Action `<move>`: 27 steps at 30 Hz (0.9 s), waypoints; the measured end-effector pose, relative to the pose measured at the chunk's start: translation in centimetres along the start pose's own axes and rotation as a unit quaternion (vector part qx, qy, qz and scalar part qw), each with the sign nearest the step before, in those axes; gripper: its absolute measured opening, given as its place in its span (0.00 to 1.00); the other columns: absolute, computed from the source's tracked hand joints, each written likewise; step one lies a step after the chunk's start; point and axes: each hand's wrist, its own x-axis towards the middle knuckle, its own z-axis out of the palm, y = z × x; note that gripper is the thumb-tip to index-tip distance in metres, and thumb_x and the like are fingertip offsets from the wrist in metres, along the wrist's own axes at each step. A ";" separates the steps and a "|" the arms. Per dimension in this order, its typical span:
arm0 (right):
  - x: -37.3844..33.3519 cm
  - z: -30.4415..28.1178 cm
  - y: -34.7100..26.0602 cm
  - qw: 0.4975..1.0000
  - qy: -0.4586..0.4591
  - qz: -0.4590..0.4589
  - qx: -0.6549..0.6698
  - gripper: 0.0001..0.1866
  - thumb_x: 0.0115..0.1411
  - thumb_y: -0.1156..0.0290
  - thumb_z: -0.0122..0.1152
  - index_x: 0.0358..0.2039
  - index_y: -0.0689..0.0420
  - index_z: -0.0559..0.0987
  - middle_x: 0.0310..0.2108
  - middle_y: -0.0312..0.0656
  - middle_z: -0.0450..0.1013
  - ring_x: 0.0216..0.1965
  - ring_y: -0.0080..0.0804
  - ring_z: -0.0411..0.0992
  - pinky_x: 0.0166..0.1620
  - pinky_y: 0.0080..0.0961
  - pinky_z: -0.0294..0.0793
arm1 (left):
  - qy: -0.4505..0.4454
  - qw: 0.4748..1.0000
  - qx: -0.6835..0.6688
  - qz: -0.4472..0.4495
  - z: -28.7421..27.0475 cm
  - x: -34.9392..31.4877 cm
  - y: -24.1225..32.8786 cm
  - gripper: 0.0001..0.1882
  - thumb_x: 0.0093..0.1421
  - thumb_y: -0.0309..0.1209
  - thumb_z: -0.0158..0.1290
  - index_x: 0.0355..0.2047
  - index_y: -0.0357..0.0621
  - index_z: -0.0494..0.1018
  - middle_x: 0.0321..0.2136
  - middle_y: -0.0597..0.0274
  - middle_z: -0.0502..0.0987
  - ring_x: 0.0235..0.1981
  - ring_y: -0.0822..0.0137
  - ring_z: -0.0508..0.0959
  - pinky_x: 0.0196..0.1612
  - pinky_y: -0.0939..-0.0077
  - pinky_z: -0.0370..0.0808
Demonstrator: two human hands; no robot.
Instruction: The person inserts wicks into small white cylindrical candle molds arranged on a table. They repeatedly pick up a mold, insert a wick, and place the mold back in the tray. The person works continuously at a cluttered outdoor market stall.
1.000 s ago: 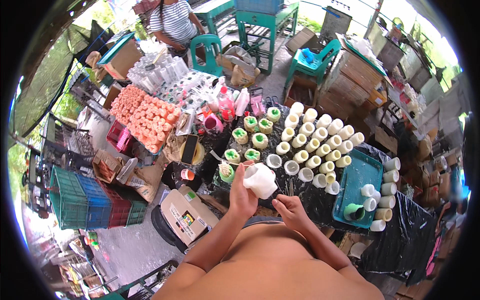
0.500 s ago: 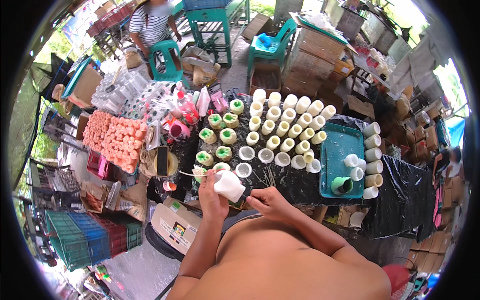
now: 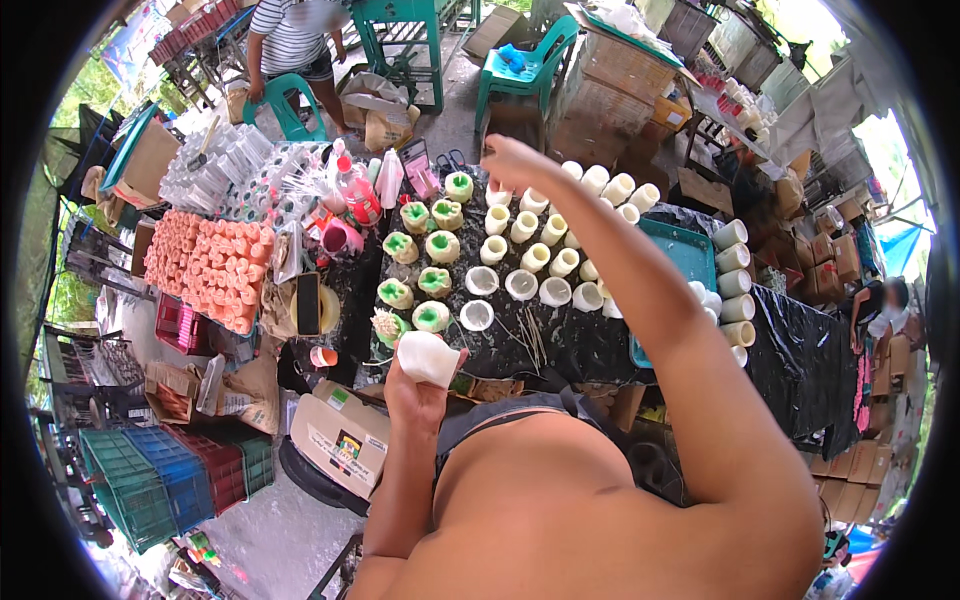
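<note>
Fingers round cup near printed carton

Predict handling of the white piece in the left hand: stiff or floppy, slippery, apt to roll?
Probably stiff: the white piece shows no sag in the left hand. Its smooth-looking surface may feel slippery. The curved outline suggests it could roll or rock if pushed.

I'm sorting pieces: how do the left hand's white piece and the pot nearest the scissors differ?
The white piece shows no green; the pot has a green middle. The white piece is in the left hand; the pot stands on the table. Both look pale outside.
</note>
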 end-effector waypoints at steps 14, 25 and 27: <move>13.7 -0.8 -0.2 0.894 -0.135 -0.020 -0.427 0.16 0.61 0.70 0.50 0.27 0.61 0.85 0.25 0.45 0.81 0.24 0.39 0.79 0.30 0.41 0.79 | 0.002 0.994 -0.113 0.007 -3.6 -1.5 2.2 0.21 0.78 0.48 0.44 0.55 0.45 0.74 0.47 0.47 0.82 0.50 0.47 0.83 0.61 0.22 0.74; -20.6 11.0 0.1 0.920 -0.345 -0.185 -0.027 0.28 0.60 0.65 0.58 0.59 0.62 0.77 0.54 0.51 0.81 0.55 0.46 0.80 0.60 0.39 0.77 | -0.005 0.997 0.057 0.048 -1.1 -0.1 1.8 0.27 0.78 0.53 0.41 0.58 0.43 0.70 0.51 0.52 0.79 0.52 0.53 0.81 0.61 0.31 0.75; -24.2 14.0 2.4 0.924 -0.325 -0.160 0.121 0.27 0.59 0.68 0.61 0.59 0.65 0.78 0.54 0.52 0.81 0.55 0.43 0.80 0.60 0.37 0.78 | 0.016 0.997 0.070 0.036 0.3 0.2 1.2 0.25 0.79 0.51 0.42 0.56 0.40 0.70 0.49 0.54 0.80 0.49 0.56 0.82 0.57 0.43 0.81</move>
